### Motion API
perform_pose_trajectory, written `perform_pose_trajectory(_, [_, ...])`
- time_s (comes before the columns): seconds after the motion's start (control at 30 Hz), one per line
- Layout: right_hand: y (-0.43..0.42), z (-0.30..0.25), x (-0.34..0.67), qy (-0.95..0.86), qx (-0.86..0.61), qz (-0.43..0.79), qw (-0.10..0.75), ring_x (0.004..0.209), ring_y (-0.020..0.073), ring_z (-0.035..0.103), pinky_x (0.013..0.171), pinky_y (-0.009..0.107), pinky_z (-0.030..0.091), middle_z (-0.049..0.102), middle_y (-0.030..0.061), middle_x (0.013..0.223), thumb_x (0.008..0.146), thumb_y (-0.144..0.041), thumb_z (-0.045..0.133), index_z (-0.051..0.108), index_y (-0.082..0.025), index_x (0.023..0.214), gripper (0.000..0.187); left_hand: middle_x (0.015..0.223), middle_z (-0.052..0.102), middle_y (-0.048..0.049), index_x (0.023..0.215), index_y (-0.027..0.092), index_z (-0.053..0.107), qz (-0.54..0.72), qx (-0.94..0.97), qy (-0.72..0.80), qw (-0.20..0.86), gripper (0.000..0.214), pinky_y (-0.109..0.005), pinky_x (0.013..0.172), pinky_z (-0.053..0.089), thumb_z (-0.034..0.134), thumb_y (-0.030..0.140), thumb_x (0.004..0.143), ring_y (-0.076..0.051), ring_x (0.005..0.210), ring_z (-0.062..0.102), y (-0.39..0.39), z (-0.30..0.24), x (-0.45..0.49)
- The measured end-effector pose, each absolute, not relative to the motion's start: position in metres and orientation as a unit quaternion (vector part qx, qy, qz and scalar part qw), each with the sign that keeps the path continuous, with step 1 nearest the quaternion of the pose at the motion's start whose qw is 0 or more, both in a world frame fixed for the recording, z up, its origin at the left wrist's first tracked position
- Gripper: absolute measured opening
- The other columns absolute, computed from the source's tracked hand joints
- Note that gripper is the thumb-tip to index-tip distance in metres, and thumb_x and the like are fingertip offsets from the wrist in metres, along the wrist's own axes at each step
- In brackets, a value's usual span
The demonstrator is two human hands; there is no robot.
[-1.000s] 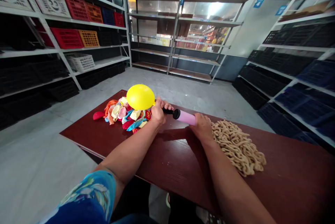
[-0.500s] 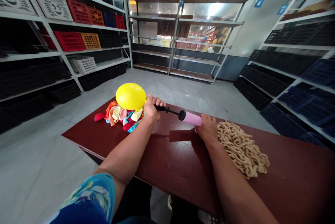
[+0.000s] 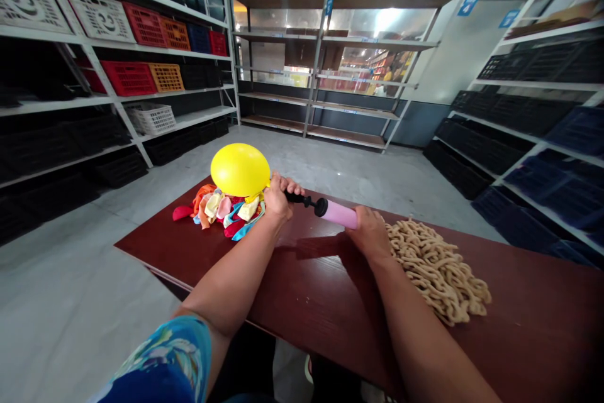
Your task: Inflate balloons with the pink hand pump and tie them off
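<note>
A yellow balloon (image 3: 240,169), partly inflated, sits at the black nozzle end of a hand balloon pump (image 3: 338,214) with a pink barrel. My left hand (image 3: 279,197) is closed around the pump's black end and the balloon's neck, which the fingers hide. The barrel's other end is wrapped by my right hand (image 3: 370,232). Under the yellow balloon lies a heap of limp coloured balloons (image 3: 229,211), in red, orange, cream, pink and blue. Beside my right wrist is a pile of tan rope (image 3: 438,268).
Everything lies on a dark red-brown table (image 3: 325,302). Shelves with red, orange and white crates (image 3: 134,78) stand at the left. A metal rack (image 3: 314,63) is at the back, and black and blue crates (image 3: 523,114) fill shelves on the right.
My right hand has pushed the pink barrel left towards my left hand, so less of the black rod shows. The yellow balloon looks slightly larger.
</note>
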State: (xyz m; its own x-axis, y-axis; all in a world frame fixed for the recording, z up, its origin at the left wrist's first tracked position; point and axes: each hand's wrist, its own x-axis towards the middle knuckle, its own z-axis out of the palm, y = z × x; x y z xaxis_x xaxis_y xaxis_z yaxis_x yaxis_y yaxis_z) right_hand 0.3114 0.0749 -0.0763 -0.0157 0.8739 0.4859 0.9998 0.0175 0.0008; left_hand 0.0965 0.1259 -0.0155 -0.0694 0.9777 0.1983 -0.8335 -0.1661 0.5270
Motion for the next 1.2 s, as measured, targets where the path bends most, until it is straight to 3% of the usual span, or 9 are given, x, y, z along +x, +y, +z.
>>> perform_pose_trajectory(0.37, [0.078,-0.084,0.330,-0.658,-0.704,-0.193,0.187,0.083,0.0213,0.046,0.076,0.032,0.030,0.058,0.0092,0.091,0.074,-0.018,0.053,0.054,-0.014,0.094,0.021,0.046,0.027,0.0047,0.053,0.019,0.023,0.738,0.235,0.131,0.619,0.052,-0.028,0.047,0.039,0.052,0.054,0.079,-0.010,0.041,0.037,0.130,-0.015,0.090])
perform_pose_trajectory(0.8, [0.076,-0.080,0.311,-0.703,-0.656,-0.181,0.206,0.089,0.0228,0.045,0.080,0.032,0.032,0.057,0.0087,0.097,0.073,-0.022,0.057,0.053,-0.016,0.104,0.032,0.047,0.031,0.0040,0.053,0.019,0.025,0.704,0.262,0.150,0.642,0.051,-0.031,0.052,0.043,0.049,0.054,0.081,-0.010,0.043,0.041,0.117,-0.019,0.112])
perform_pose_trajectory(1.0, [0.073,-0.077,0.332,-0.646,-0.721,-0.164,0.190,0.087,0.0226,0.046,0.072,0.031,0.030,0.059,0.0075,0.095,0.075,-0.022,0.056,0.056,-0.019,0.102,0.027,0.047,0.030,0.0041,0.052,0.019,0.025,0.725,0.230,0.157,0.630,0.050,-0.030,0.051,0.043,0.048,0.053,0.081,-0.011,0.043,0.041,0.135,-0.015,0.086])
perform_pose_trajectory(1.2, [0.077,-0.081,0.333,-0.632,-0.725,-0.191,0.196,0.083,0.0212,0.045,0.078,0.033,0.027,0.057,0.0102,0.092,0.078,-0.018,0.049,0.057,-0.014,0.097,0.020,0.047,0.030,0.0042,0.053,0.019,0.026,0.729,0.214,0.138,0.636,0.051,-0.028,0.050,0.041,0.048,0.056,0.081,-0.010,0.042,0.040,0.143,-0.022,0.084])
